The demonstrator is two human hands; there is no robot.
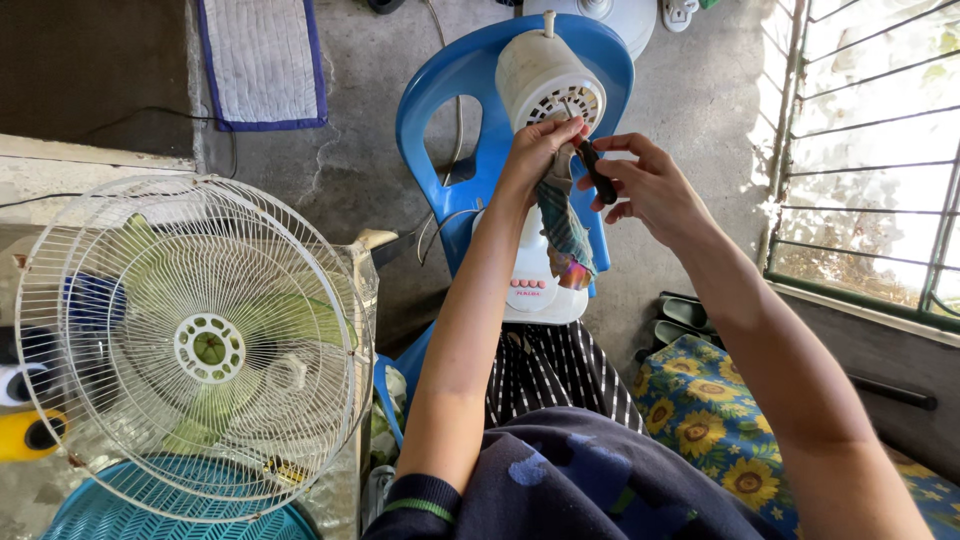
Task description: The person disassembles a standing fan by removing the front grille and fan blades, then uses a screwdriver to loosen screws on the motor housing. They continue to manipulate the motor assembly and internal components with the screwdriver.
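A white fan motor housing point(545, 80) with its shaft pointing toward me rests on a blue plastic chair point(470, 90). My left hand point(535, 155) presses a multicoloured cloth point(565, 235) against the front of the motor. My right hand point(650, 180) grips a dark-handled tool point(597, 172), its tip at the motor's front near the shaft. The white fan base with red buttons point(530, 285) lies below, between my arms.
A complete fan with white wire guard and green blades point(200, 345) stands at the left over a teal basket point(120, 515). A sunflower-print cushion point(720, 420) lies at the right, a barred window point(870, 160) beyond. A quilted mat point(262, 60) lies on the concrete floor.
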